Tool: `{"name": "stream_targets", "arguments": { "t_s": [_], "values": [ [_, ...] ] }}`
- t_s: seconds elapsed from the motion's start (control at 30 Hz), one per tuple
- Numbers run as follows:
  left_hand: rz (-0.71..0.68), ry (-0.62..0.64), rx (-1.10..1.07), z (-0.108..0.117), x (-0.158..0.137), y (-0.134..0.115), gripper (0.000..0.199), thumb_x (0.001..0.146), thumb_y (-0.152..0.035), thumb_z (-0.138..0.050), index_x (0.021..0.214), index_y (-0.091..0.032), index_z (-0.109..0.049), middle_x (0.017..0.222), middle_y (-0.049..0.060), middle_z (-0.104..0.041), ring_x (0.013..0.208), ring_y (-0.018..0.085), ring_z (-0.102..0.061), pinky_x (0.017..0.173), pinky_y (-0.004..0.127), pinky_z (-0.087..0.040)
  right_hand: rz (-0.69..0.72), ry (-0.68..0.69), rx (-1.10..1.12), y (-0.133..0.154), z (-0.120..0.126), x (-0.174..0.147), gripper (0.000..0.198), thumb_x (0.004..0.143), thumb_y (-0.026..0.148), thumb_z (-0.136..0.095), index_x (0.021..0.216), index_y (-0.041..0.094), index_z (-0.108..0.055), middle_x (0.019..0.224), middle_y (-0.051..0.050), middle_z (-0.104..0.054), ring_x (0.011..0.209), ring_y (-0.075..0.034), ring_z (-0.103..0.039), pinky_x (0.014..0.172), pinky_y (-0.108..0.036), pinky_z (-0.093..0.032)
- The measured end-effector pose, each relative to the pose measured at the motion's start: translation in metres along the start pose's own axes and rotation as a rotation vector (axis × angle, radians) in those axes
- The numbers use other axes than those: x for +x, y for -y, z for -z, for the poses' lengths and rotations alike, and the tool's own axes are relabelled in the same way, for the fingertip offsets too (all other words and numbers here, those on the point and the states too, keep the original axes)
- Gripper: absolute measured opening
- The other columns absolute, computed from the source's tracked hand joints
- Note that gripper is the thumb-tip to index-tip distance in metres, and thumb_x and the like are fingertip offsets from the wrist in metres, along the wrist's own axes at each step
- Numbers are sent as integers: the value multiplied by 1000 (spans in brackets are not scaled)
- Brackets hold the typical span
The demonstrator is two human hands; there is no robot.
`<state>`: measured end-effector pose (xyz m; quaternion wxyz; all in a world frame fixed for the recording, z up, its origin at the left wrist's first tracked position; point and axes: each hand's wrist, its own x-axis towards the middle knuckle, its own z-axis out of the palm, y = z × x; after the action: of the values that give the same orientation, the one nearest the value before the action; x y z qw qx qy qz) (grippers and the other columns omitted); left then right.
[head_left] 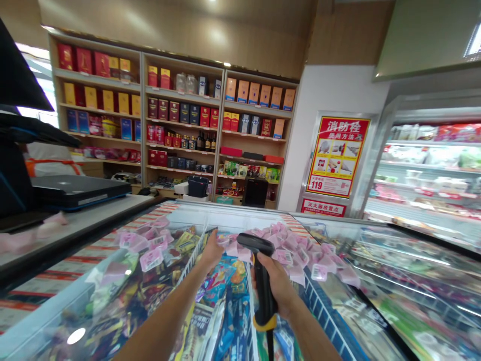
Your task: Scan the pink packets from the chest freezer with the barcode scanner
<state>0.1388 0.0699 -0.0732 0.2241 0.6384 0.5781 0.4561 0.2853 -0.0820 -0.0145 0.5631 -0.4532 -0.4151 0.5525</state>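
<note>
My right hand (276, 281) is wrapped round the grip of a black barcode scanner (265, 286) with a yellow band at its base. The scanner stands upright, its head pointing left and away, and a cable hangs from its lower end. My left hand (212, 251) is stretched forward over the freezer, its fingers curled together beside the pink barcode labels (233, 246). What those fingers hold, if anything, is too small to make out. Many more pink labels (293, 245) lie in a heap just beyond the scanner. Below both hands are colourful ice-cream packets (221, 276) in wire baskets.
The chest freezer's rim (225, 204) runs across in front of me. At left, a black flat device (78, 190) stands on a counter. Shelves (180, 95) of boxed goods line the back wall. A red fire-hydrant poster (336, 155) and a lit display fridge (432, 170) are at right.
</note>
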Motion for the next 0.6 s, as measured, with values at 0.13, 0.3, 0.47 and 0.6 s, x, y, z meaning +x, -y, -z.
{"name": "stream_targets", "arguments": {
  "t_s": [0.13,0.3,0.47,0.6],
  "values": [
    [-45,-52,114,33,-5,8,60,59,-1,-45,119,-5,-37,126,17,-44,120,21,-37,99,32,-29,-7,5,-16,-2,-1,0,39,64,52,-55,72,15,-52,46,3,-53,35,-8,-45,33,-19,-34],
    [-118,-213,256,99,-19,19,54,62,-4,-43,115,-11,-41,126,13,-41,121,20,-33,103,33,-24,-6,34,-26,-5,-10,-5,37,65,51,-55,71,15,-51,47,3,-53,35,-9,-47,34,-19,-33],
    [16,-292,674,148,-37,37,53,65,-23,-50,116,-11,-44,115,16,-48,109,30,-44,90,39,-36,-4,86,-79,-7,-21,-10,35,67,51,-52,65,15,-50,42,3,-50,33,-8,-43,35,-20,-33],
    [129,-101,693,158,-44,50,46,64,-15,-46,110,-12,-51,106,15,-55,91,26,-56,77,34,-42,5,118,-101,-8,-26,-14,36,67,51,-52,64,15,-50,42,3,-49,35,-7,-43,37,-19,-33]
  ]
}}
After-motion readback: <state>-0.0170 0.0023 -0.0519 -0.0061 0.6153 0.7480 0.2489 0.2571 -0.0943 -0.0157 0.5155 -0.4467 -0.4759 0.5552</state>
